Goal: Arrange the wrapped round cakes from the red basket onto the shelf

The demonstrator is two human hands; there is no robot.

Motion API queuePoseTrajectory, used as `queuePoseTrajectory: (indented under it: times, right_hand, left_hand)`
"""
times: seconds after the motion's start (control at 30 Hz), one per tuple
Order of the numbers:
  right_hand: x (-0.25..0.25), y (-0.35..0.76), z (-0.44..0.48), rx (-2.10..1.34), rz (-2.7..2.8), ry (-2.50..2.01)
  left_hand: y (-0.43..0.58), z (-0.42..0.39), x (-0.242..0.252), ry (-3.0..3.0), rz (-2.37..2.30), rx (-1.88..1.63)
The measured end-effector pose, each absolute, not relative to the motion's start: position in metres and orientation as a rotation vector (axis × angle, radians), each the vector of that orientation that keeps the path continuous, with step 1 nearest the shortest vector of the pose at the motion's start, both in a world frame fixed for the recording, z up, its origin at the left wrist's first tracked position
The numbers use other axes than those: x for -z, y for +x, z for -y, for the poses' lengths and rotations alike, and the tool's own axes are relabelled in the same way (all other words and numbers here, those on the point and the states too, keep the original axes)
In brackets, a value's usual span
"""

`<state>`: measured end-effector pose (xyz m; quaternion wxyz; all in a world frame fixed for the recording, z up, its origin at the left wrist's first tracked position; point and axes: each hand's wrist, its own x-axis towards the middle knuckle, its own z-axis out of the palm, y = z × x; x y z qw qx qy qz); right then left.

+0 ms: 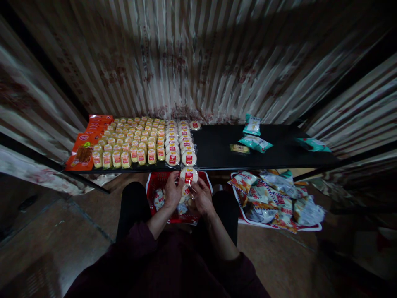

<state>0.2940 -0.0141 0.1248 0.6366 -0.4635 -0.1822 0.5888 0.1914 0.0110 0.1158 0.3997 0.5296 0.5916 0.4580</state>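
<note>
With left hand (174,191) and right hand (202,195) closed on opposite edges of one cake (186,171), we hold it over the basket (153,182), apparently keeping its label (188,178) uncovered.

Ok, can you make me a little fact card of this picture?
Left hand: holding one side of a round packet
Right hand: holding its other side
Black shelf: left to right, orange packets, yellow packets, rows of round packets, green packets
Red basket: between the knees, packets inside
Right basket: full of bags
Behind: striped cloth
</note>
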Motion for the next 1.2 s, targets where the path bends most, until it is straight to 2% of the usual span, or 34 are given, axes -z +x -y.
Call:
queuePoseTrajectory:
  times: [0.17,0.3,0.43,0.7,0.83,1.2]
  right_hand:
    - [-0.126,0.293,0.013,-1.199,0.519,-1.129]
    - [-0.124,0.294,0.013,-1.121,0.654,-1.179]
    - [-0.122,0.297,0.015,-0.996,0.926,-1.316]
    - [-0.127,0.29,0.025,-0.491,1.489,-1.509]
    - [-0.128,0.289,0.03,-0.431,1.607,-1.441]
    - [-0.122,0.294,0.023,-0.454,1.439,-1.493]
  left_hand:
    - [0.194,-0.002,-0.132,1.609,-1.573,-1.142]
    - [0.198,0.001,-0.137,1.602,-1.523,-1.138]
    - [0.202,0.004,-0.138,1.314,-1.391,-1.141]
    - [0.203,0.006,-0.132,0.726,-1.088,-1.194]
    - [0.199,0.003,-0.13,0.54,-1.079,-1.231]
    - [0.193,0.002,-0.129,0.364,-1.022,-1.205]
